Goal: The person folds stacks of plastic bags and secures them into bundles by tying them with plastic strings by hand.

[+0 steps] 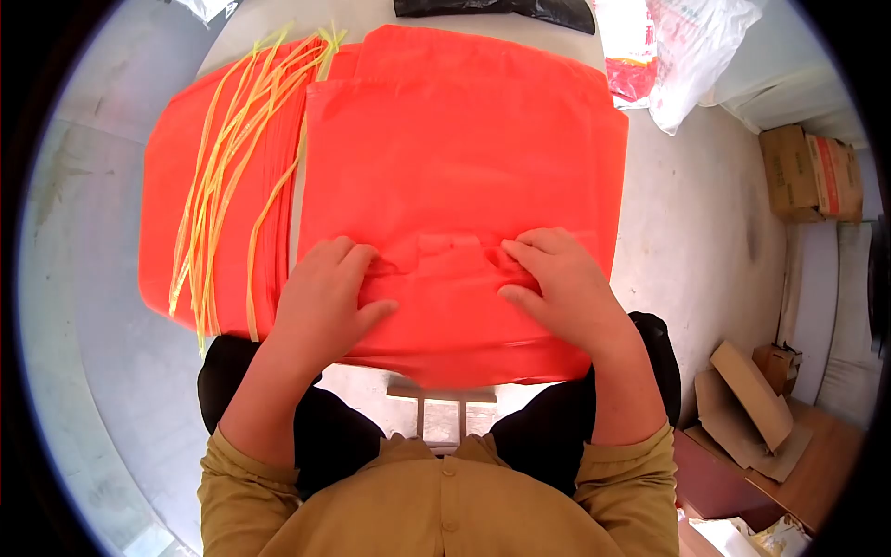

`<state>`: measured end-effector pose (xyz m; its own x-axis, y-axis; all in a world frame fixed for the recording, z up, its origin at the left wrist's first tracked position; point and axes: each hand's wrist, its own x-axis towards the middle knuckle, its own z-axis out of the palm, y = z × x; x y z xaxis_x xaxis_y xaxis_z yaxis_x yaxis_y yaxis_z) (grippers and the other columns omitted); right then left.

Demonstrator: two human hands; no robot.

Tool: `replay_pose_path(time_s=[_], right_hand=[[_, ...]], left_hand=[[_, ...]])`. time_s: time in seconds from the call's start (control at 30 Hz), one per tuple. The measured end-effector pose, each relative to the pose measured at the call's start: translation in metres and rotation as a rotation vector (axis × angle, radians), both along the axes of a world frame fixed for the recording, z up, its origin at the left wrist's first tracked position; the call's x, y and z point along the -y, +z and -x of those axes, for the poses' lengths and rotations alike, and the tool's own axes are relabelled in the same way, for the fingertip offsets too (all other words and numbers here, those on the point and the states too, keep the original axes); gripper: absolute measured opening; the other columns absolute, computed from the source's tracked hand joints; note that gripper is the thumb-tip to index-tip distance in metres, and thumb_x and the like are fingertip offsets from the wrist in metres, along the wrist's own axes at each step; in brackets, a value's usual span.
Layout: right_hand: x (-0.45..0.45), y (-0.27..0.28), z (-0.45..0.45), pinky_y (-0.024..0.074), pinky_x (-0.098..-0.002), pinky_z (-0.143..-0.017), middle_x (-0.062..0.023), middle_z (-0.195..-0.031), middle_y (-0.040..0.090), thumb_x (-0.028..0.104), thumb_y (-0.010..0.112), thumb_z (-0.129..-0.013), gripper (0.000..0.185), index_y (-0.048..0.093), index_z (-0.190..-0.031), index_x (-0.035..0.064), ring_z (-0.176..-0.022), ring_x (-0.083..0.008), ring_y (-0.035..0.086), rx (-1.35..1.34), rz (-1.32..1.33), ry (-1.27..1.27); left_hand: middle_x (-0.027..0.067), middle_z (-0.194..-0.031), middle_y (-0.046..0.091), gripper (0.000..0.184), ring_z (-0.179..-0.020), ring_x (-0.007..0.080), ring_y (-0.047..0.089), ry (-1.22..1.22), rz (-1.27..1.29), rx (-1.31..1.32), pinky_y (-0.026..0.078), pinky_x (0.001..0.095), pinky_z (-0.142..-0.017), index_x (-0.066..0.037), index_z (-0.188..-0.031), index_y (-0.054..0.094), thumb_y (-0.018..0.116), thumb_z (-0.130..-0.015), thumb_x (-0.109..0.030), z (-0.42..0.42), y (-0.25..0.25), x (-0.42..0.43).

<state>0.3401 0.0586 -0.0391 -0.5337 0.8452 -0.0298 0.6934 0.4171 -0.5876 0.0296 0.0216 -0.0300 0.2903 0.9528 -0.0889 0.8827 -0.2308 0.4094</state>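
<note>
The left hand (pixel 325 302) and right hand (pixel 568 292) lie on the red plastic sheet (pixel 464 158) atop the counter (pixel 357 13) — thumbs apart from fingers, though whether either grip pinches film I cannot tell. Uneven tugging could skew the slick layers or deepen the creases. Yellow strips (pixel 221 176) crowd the left; the near edge sits close to the knees — floor (pixel 687 213) opens rightward.

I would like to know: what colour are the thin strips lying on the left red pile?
The strips are yellow, seen in the head view.
</note>
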Motion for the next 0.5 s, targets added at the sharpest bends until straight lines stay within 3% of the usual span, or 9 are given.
replay_pose_path(time_s=[0.3, 0.5], right_hand=[[0.0022, 0.0044, 0.0083, 0.0537, -0.0442, -0.086, -0.0132, -0.1, 0.068, 0.02, 0.08, -0.088, 0.032, 0.07, -0.113, 0.0014, -0.097, -0.0333, 0.064, 0.048, 0.091, 0.082], [0.0067, 0.0048, 0.0081, 0.0552, -0.0433, -0.092, -0.0166, -0.117, 0.071, 0.021, 0.078, -0.091, 0.04, 0.067, -0.125, 0.0019, -0.106, -0.0359, 0.068, 0.044, 0.15, 0.059]], left_hand=[[0.0121, -0.103, 0.065, 0.044, -0.103, 0.0349, 0.065, -0.06, 0.104, -0.015, 0.052, 0.0462, -0.083, -0.006, -0.11, 0.061, 0.087, -0.079, -0.023, 0.0018, 0.0016, 0.0058], [0.0145, -0.098, 0.068, 0.046, -0.093, 0.0367, 0.067, -0.023, 0.236, 0.062, 0.053, 0.0463, -0.079, -0.005, -0.115, 0.062, 0.087, -0.078, -0.018, 0.0064, 0.0085, 0.0103]])
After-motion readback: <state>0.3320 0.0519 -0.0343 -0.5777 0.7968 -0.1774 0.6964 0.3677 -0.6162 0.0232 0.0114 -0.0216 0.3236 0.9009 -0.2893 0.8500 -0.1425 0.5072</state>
